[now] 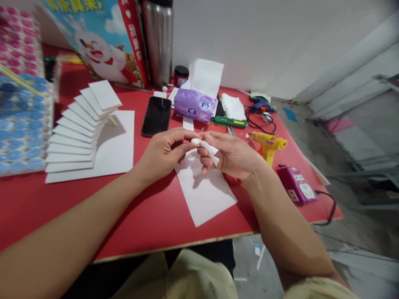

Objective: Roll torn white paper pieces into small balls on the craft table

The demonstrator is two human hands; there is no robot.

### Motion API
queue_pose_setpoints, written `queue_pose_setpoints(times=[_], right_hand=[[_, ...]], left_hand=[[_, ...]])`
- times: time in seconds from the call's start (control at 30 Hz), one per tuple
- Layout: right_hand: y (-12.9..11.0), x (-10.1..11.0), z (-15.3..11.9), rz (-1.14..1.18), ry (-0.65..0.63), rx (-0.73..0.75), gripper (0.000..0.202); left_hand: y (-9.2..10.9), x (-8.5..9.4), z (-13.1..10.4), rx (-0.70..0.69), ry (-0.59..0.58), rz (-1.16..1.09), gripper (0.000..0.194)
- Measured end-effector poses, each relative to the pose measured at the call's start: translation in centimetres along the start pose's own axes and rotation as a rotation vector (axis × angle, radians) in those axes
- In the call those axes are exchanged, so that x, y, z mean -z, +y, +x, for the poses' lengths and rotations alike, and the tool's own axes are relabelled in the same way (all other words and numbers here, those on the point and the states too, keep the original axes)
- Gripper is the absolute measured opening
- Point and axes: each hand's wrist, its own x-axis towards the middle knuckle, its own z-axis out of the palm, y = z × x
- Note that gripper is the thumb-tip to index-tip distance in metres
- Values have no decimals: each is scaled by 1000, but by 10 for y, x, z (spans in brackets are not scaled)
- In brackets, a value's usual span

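Both hands meet above the red table, pinching a small white piece of rolled tissue or paper [210,150]. My left hand [166,150] is closed, with thumb and forefinger on the piece's rounded left end [196,141]. From the other side, my right hand [232,153] grips it, and a loose flap hangs between the fingers. Beneath the hands lies a flat white sheet [207,195]. Partly hidden behind my right hand are scissors [231,178] with red handles. What the rolled piece contains, if anything, cannot be seen.
A fanned white card staircase [73,143] stands at left beside blue and pink flower trays [23,124]. Behind the hands are a phone [156,116], a purple tissue pack [195,104] and a green cutter [229,121]. A yellow glue gun [268,144] and purple power socket [297,185] sit at right.
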Motion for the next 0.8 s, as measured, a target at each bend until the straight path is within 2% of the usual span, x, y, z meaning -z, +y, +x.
queue_pose_setpoints(times=[0.17, 0.3, 0.47, 0.8], right_hand=[[1, -1, 0, -28, 15, 32, 31], [4, 0, 2, -207, 78, 118, 39], [5, -4, 2, -556, 267, 304, 35], [12, -6, 1, -961, 440, 489, 24]], left_hand=[[-1, -1, 0, 62, 16, -19, 17], [2, -5, 0, 146, 35, -106, 18], [3, -8, 0, 221, 57, -177, 20], [2, -12, -2, 327, 97, -319, 23]])
